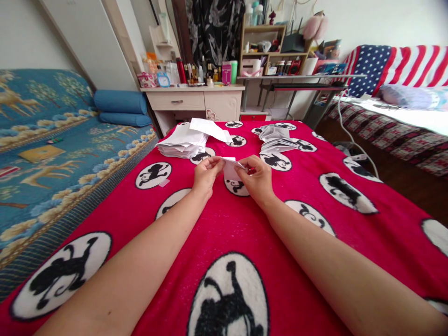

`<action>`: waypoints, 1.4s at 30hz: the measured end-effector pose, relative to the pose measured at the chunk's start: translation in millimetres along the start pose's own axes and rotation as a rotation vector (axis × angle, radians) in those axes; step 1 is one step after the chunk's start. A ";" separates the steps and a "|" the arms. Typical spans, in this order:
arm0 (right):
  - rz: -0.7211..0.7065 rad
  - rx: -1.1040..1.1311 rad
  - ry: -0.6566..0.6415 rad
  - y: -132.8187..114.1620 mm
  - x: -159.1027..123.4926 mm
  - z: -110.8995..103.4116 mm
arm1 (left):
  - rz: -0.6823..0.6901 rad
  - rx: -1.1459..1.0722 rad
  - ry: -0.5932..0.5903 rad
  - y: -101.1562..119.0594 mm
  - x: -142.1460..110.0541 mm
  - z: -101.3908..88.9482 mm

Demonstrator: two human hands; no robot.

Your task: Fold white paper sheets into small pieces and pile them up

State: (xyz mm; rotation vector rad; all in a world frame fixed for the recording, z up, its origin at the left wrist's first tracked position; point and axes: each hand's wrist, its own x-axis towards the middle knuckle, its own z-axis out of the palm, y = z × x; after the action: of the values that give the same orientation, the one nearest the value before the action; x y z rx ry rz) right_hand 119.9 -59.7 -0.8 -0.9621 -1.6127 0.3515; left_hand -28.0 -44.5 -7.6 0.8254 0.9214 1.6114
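Observation:
A small folded piece of white paper [231,171] is held up between my two hands, above the red blanket. My left hand [207,173] pinches its left edge with thumb and fingers. On the other side, my right hand [257,176] grips the right edge, thumb in front and fingers behind. Beyond my left hand lies a thick stack of white paper sheets [184,141], with one sheet [209,128] lying askew on top. A pile of folded papers [278,140] rests beyond my right hand.
The red blanket [224,224] with monkey ovals covers the surface under my arms. A small paper scrap [164,183] lies at left. A blue patterned sofa [70,140] stands along the left side. Behind are a white dresser [178,100] with bottles and a desk [301,77].

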 end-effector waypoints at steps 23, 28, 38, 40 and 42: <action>-0.272 -0.170 -0.026 -9.5 -0.2 -6.1 | -0.060 -0.002 -0.084 4.1 -1.0 -1.2; -0.169 -0.049 -0.005 -6.9 2.2 -7.4 | -0.077 0.033 -0.012 6.0 0.6 -0.5; -0.116 0.004 -0.001 -5.3 2.3 -4.2 | -0.050 -0.008 -0.072 4.7 1.8 -2.0; -0.073 -0.007 0.039 -2.1 2.6 -3.0 | -0.039 0.005 -0.089 4.5 0.9 -2.6; -0.014 -0.026 0.073 1.2 2.8 -2.5 | -0.035 0.041 -0.129 4.8 -1.1 -2.4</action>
State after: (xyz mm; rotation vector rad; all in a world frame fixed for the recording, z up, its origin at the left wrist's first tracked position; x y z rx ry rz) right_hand 122.6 -57.6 1.0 -0.9721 -1.5604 0.2840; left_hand -32.0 -46.6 -4.6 0.9259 0.8751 1.4949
